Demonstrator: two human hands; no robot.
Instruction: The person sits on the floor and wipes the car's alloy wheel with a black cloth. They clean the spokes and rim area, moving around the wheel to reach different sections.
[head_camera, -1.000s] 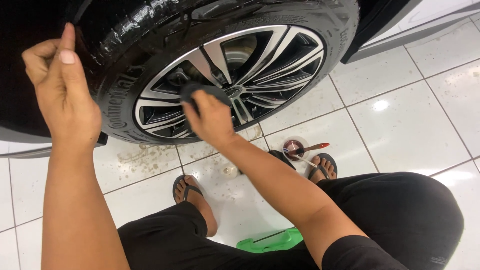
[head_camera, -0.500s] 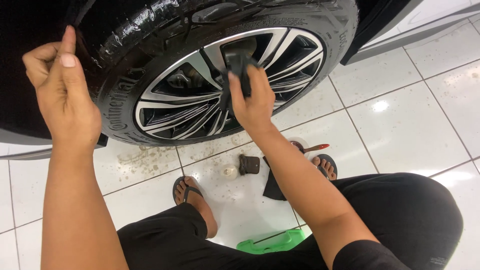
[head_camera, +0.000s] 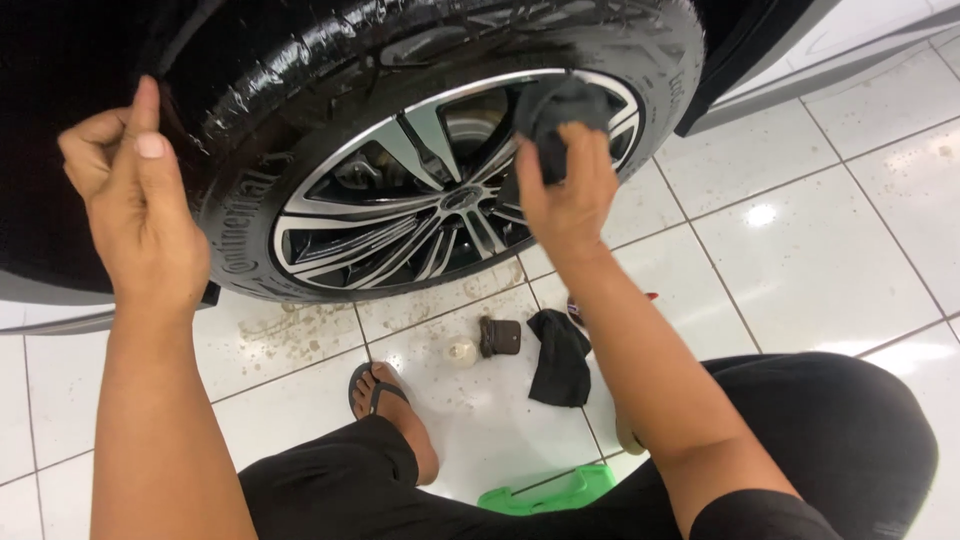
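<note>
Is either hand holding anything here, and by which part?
The right hand holds a dark cloth, bunched at its lower end, against the wheel rim. The left hand grips the wheel arch edge.

My cloth (head_camera: 560, 115) looked soft and matt; the rim (head_camera: 420, 200) was glossy metal, the tyre (head_camera: 300, 80) wet rubber, the floor (head_camera: 800, 220) shiny tile.

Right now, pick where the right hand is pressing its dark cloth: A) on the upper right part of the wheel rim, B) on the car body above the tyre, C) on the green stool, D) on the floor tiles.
A: the right hand holds the dark cloth against the upper right of the wheel rim, off the floor tiles.
</note>
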